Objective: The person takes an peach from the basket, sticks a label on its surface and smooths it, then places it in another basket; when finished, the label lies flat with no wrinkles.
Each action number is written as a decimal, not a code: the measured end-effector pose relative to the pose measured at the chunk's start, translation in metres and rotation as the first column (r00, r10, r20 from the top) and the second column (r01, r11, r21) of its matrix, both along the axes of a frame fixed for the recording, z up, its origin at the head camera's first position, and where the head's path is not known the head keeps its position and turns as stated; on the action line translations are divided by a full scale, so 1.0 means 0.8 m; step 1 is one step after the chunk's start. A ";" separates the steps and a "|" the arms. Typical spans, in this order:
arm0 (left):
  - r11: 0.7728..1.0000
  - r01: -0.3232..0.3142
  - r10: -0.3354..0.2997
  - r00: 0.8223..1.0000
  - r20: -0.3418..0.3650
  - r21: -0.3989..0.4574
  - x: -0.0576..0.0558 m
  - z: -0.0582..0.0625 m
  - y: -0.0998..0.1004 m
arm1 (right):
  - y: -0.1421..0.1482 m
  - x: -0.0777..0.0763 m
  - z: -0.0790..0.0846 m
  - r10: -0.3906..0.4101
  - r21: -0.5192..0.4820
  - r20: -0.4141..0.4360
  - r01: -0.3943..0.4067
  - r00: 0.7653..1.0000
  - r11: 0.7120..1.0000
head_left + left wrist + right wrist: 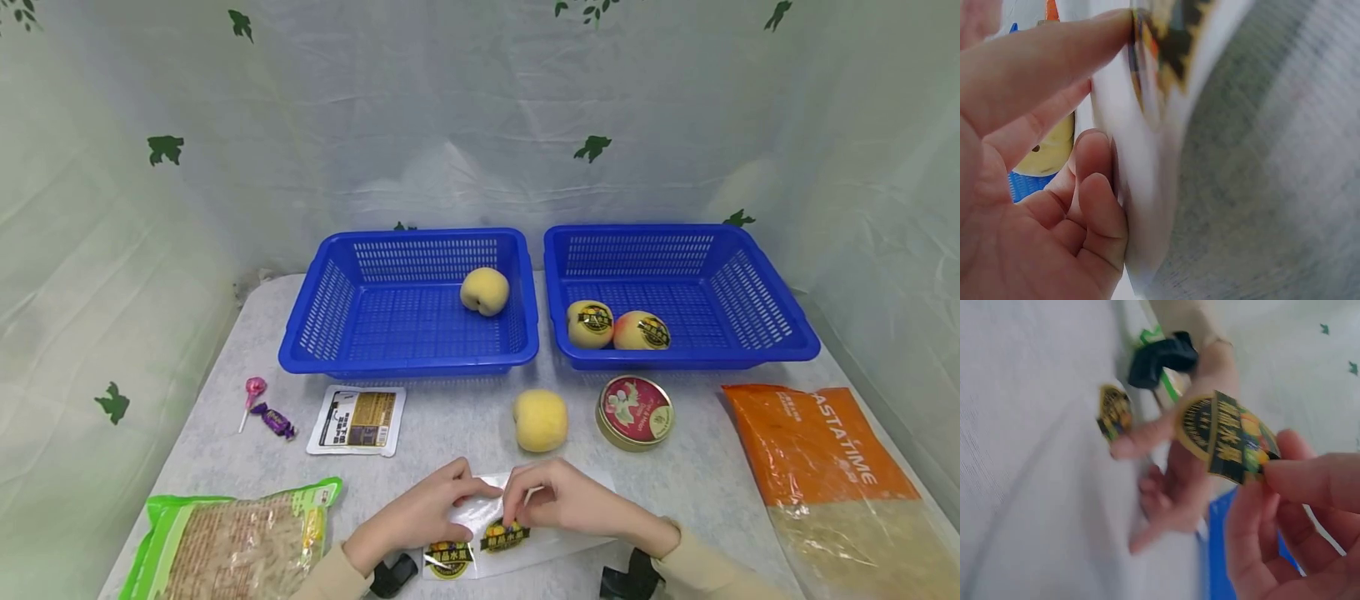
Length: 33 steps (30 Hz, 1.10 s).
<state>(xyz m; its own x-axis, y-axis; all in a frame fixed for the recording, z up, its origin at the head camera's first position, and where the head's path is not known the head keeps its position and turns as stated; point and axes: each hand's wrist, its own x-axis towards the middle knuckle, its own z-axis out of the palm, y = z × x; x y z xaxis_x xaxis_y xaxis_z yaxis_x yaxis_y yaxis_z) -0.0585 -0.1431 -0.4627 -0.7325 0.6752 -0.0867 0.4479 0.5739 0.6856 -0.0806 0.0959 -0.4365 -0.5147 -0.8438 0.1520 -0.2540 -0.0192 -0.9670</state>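
Note:
A pale sheet of stickers lies in front of me, with a black-and-gold oval sticker on its left end. My left hand rests on the sheet, thumb and index finger extended against it, the thumb beside that sticker. Between thumb and index finger my right hand pinches a second black-and-gold sticker, which stands clear of the sheet in the right wrist view. Just beyond the hands sits a yellow peach without a sticker. The left wrist view shows the sheet blurred and close up.
Behind stand two blue baskets: the left one holds a plain peach, the right one two stickered peaches. A round red tin, an orange bag, a green-edged bag, a white packet, a lollipop and a purple candy lie around.

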 end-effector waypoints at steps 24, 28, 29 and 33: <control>0.995 0.008 0.001 0.996 -0.092 0.097 -0.037 0.029 0.018 | 0.039 -0.082 0.022 -0.420 0.151 -0.392 0.508 0.818 0.848; 0.976 -0.050 0.082 0.986 -0.145 0.211 -0.053 0.034 0.032 | 0.038 -0.081 0.021 -0.423 0.142 -0.436 0.524 0.795 0.840; 0.971 -0.066 0.104 0.982 -0.156 0.230 -0.056 0.035 0.036 | 0.038 -0.081 0.020 -0.426 0.140 -0.442 0.530 0.790 0.837; 0.958 -0.116 0.169 0.967 -0.192 0.262 -0.070 0.033 0.056 | 0.038 -0.080 0.016 -0.435 0.146 -0.462 0.550 0.773 0.822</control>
<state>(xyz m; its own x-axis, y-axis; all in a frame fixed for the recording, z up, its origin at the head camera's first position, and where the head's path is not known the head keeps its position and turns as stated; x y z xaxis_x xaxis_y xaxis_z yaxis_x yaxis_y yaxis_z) -0.1145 -0.0981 -0.4363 -0.8060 0.5431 0.2356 0.5233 0.4674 0.7126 -0.1446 0.1259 -0.4237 -0.8139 -0.5255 0.2478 -0.5128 0.4492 -0.7317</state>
